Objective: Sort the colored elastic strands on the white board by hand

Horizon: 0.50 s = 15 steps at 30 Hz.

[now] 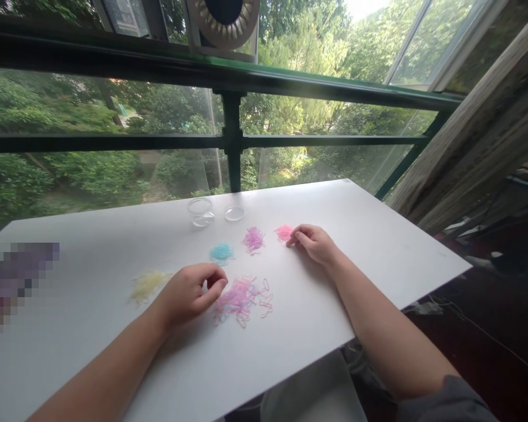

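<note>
My left hand [191,293] is curled, thumb and fingertips pinched together at the left edge of a mixed pile of small rubber bands [242,300] in pink, purple and pale blue. Whether a band sits in that pinch cannot be made out. My right hand [313,241] rests farther back, its fingers closed at the edge of a pink rubber band pile [284,232]; its fingertips hide what they may hold. Between the hands lie a purple pile [253,239] and a turquoise pile [222,253]. A pale yellow pile [148,286] is partly behind my left hand.
A clear round container [201,212] and a clear round lid [234,214] stand at the back of the white table [308,328]. Beyond it run a green railing [233,140] and windows. A grey curtain [462,111] hangs at the right. Something blurred out lies far left.
</note>
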Motion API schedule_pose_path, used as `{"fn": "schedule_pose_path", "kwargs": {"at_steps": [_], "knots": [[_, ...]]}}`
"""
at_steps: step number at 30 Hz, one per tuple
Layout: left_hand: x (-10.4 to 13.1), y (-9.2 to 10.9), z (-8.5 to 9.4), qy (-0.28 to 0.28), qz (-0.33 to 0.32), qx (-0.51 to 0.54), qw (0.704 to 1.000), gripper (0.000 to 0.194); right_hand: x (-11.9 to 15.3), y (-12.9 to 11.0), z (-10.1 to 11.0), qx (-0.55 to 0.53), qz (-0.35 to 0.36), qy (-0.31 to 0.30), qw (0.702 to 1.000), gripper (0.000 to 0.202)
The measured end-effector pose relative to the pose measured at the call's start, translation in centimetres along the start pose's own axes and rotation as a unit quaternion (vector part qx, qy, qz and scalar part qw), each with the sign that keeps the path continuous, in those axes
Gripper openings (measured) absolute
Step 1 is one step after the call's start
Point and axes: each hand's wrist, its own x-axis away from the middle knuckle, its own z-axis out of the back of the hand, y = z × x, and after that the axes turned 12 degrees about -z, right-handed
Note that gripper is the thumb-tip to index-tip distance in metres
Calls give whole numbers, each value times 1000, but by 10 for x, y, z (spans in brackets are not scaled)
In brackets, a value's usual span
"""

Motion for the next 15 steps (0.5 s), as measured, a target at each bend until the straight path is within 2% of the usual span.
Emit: {"fn": "schedule_pose_path", "kwargs": {"at_steps": [4,9,12,15], "knots": [[0,-1,-1,8,-3,1,1000,19,-1,1,0,-21,16,37,999,16],[2,-7,-5,16,-14,0,1000,19,2,-2,-5,-74,36,54,995,16],[2,-8,-6,15,-12,7,1000,18,8,-8,-19,-86,56,-1,995,17],[2,-6,-6,16,-13,17,1000,17,15,-18,-38,-39,106,-83,990,15]]}}
